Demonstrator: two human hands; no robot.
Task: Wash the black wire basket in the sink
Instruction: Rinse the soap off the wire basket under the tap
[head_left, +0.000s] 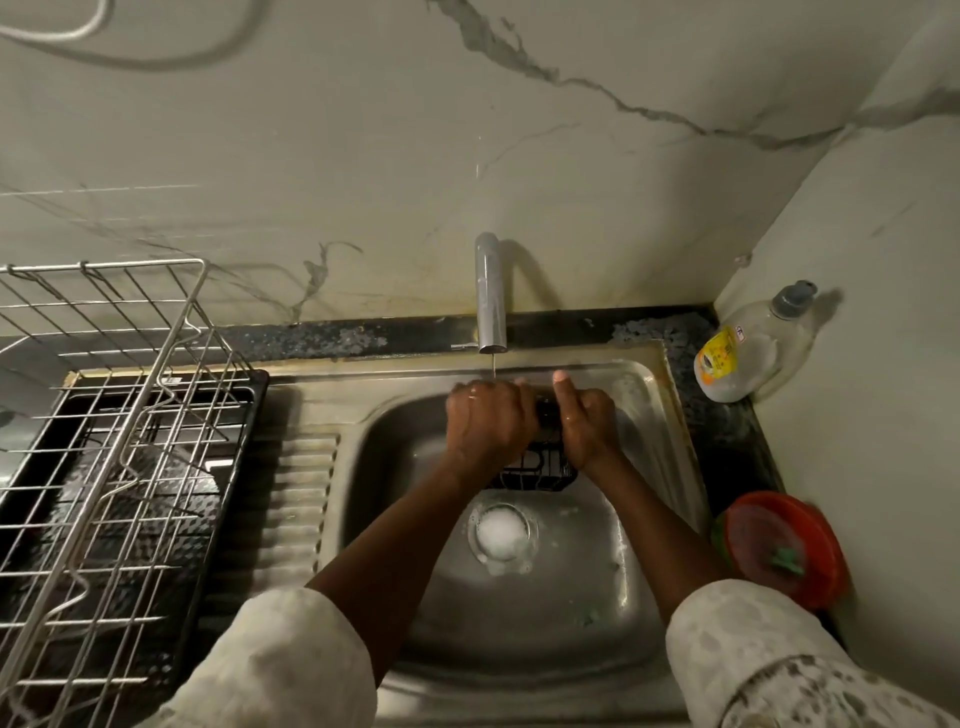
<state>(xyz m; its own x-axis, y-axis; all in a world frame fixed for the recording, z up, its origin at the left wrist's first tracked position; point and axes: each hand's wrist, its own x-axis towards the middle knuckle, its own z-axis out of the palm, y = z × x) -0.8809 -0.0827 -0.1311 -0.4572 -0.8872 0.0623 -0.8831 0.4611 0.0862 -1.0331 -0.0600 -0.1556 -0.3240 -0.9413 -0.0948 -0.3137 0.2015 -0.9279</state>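
Note:
The black wire basket (540, 469) is held over the far half of the steel sink (545, 613), just under the tap (490, 296), from which a thin stream of water falls. My left hand (485, 421) grips the basket's left side, fingers curled over its top. On its right side my right hand (584, 423) is wrapped around it with the thumb raised. Both hands are wet and hide most of the basket; only its lower wires show between the wrists.
Foam covers the drain (497, 530). A steel wire dish rack (104, 467) over a black tray (257, 395) fills the drainboard at left. A soap dispenser bottle (748, 353) stands in the back right corner, and a red lidded container (784, 551) sits on the right counter.

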